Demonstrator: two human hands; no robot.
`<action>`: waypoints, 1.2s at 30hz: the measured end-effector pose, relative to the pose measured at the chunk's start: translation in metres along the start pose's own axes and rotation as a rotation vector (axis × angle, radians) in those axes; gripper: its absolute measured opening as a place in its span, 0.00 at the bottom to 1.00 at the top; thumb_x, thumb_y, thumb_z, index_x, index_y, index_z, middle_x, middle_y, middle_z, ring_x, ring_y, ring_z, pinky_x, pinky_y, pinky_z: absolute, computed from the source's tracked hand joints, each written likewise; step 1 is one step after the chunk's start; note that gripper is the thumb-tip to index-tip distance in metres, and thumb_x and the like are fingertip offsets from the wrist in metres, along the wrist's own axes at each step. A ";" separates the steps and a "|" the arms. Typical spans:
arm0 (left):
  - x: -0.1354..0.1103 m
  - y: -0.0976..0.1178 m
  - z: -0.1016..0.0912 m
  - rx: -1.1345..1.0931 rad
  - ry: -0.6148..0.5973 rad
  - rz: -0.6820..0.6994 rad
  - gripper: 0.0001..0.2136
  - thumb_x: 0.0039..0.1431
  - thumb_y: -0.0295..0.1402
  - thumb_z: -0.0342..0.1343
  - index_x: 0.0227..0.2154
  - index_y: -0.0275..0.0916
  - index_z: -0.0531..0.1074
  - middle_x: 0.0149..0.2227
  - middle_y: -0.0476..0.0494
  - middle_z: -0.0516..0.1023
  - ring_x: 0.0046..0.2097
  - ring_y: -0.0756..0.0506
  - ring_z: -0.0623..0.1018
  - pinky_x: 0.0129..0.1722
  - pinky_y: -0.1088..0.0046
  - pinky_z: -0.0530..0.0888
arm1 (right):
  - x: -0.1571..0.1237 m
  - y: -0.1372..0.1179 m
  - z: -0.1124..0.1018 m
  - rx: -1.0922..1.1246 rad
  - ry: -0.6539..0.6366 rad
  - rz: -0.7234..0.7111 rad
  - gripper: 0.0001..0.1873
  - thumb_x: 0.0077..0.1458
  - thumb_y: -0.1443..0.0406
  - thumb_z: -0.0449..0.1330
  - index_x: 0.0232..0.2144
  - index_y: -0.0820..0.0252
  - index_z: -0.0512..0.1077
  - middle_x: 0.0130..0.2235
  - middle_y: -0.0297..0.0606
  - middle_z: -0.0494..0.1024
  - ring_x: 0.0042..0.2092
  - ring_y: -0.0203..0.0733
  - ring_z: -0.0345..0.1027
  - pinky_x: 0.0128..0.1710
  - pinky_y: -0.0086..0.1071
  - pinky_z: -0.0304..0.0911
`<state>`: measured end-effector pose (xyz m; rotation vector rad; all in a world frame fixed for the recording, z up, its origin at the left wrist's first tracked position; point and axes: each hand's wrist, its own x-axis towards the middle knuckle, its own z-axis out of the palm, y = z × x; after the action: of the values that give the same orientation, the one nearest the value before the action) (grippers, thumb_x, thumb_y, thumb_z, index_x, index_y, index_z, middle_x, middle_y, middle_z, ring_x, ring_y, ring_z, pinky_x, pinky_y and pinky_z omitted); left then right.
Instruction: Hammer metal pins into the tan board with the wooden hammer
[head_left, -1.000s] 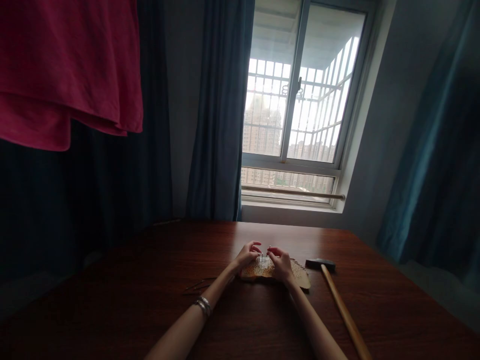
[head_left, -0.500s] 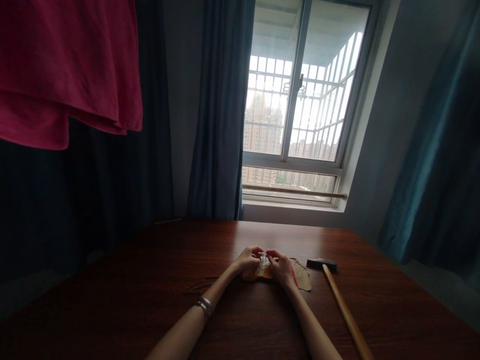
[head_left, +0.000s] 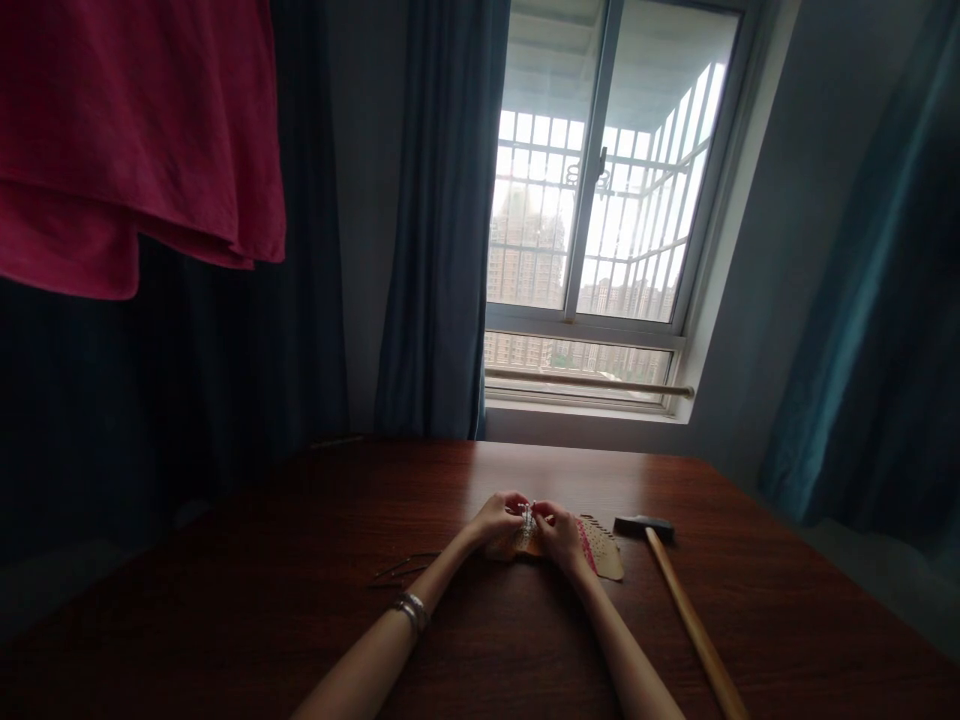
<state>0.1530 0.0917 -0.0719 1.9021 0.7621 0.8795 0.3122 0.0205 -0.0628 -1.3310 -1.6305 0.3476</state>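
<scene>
My left hand (head_left: 500, 516) is closed, its thumb and fingertips pinched beside several thin, white-tipped pin-like pieces (head_left: 527, 512) standing upright. Facing it, my right hand (head_left: 556, 530) pinches at the same spot, close to the left fingertips. What exactly sits in either pinch is too small to make out. Under both hands lies a flat tan piece (head_left: 606, 556) dotted with rows of small holes or marks. A red patterned band (head_left: 586, 545) crosses it, and slanted dark strokes line its far edge. Its middle is partly hidden by my hands.
A hammer (head_left: 679, 585) with a black head and long wooden handle lies right of the tan piece. Thin dark cords or sticks (head_left: 405, 568) lie left, by my forearm. The brown wooden table (head_left: 300, 600) reaches toward a window; a red cloth (head_left: 142, 140) hangs upper left.
My fingertips have shifted slightly at the upright pin-like pieces, with the right fingertips a little lower. The tan piece and the hammer stay in place.
</scene>
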 end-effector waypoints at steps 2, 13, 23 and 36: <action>0.002 -0.001 0.001 0.045 0.007 0.009 0.15 0.42 0.29 0.57 0.37 0.32 0.72 0.33 0.42 0.77 0.35 0.46 0.75 0.34 0.74 0.70 | 0.000 0.000 0.000 -0.022 -0.008 -0.006 0.12 0.50 0.65 0.52 0.33 0.57 0.75 0.33 0.37 0.78 0.35 0.39 0.70 0.34 0.28 0.64; 0.004 0.016 0.007 0.154 0.089 0.021 0.13 0.44 0.36 0.59 0.32 0.32 0.75 0.31 0.44 0.77 0.33 0.48 0.74 0.34 0.75 0.69 | -0.003 -0.003 -0.003 -0.144 -0.014 -0.043 0.08 0.49 0.65 0.54 0.28 0.56 0.74 0.32 0.37 0.75 0.38 0.40 0.66 0.39 0.30 0.60; 0.003 0.020 0.011 0.155 0.126 0.020 0.17 0.44 0.44 0.59 0.28 0.33 0.75 0.29 0.44 0.77 0.32 0.48 0.74 0.32 0.76 0.68 | -0.004 -0.001 -0.002 -0.169 -0.026 -0.043 0.10 0.48 0.68 0.54 0.27 0.55 0.75 0.33 0.36 0.75 0.39 0.39 0.67 0.39 0.28 0.59; 0.001 0.020 0.010 0.129 0.112 -0.030 0.14 0.42 0.39 0.60 0.28 0.32 0.76 0.29 0.43 0.77 0.33 0.47 0.74 0.33 0.76 0.68 | -0.006 -0.006 -0.005 -0.167 -0.012 -0.084 0.10 0.47 0.69 0.54 0.27 0.57 0.76 0.32 0.37 0.75 0.38 0.39 0.68 0.39 0.29 0.61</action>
<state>0.1651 0.0798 -0.0571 1.9614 0.9320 0.9443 0.3125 0.0115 -0.0590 -1.3809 -1.7512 0.1721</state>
